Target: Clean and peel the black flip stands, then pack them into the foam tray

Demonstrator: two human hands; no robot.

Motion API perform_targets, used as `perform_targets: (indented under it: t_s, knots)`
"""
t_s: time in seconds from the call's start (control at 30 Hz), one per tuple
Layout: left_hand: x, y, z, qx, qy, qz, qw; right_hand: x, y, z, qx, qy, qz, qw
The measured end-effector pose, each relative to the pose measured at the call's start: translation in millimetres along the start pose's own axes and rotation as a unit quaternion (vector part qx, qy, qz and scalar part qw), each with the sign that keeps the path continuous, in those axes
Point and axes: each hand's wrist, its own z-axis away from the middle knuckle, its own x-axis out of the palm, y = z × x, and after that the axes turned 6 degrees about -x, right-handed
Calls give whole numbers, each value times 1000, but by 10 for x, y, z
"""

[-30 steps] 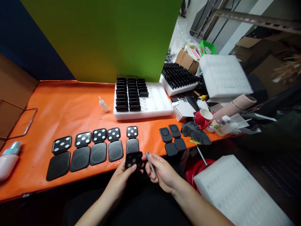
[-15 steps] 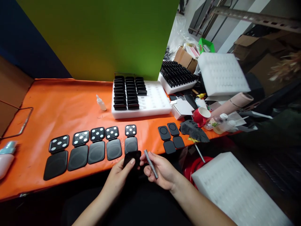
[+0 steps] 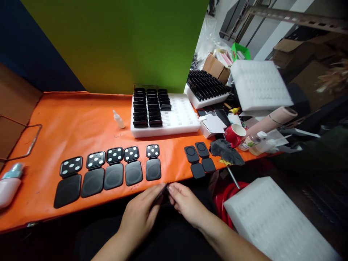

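Note:
My left hand is closed around a thin black square pad, turned nearly edge-on to me just past the table's front edge. My right hand is closed too, thumb and fingertips meeting at the pad's upper right edge. What lies inside its curled fingers is hidden, and the ribbed metal rod does not show. Beyond the hands lies a row of hinged black pad pairs; the nearest has a plain lower pad and an upper pad with white dots.
The table has an orange cover. A white foam tray holds rows of black pieces, with a dropper bottle to its left. Right are black pads with rings, a grey cloth, a red mug and a foam block.
My left hand has tilted the black pad from facing up to nearly edge-on. My right hand has moved in against its edge, and the ribbed metal rod has gone out of sight.

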Motion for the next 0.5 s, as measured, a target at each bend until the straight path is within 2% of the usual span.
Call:
perform_targets:
  t_s: [0.1,0.23,0.37,0.5]
  knots:
    - [0,-23,57,53,-4,-89,995,-17,-13,21,6,-10,0,1000]
    - [12,5,104,60,-33,-125,990,-39,-2,35,102,-33,-125,986]
    - [31,20,111,44,-47,-103,993,-7,78,49,123,-6,-230,965]
    - [53,51,50,-8,-61,-12,998,41,113,52,118,15,-265,957]
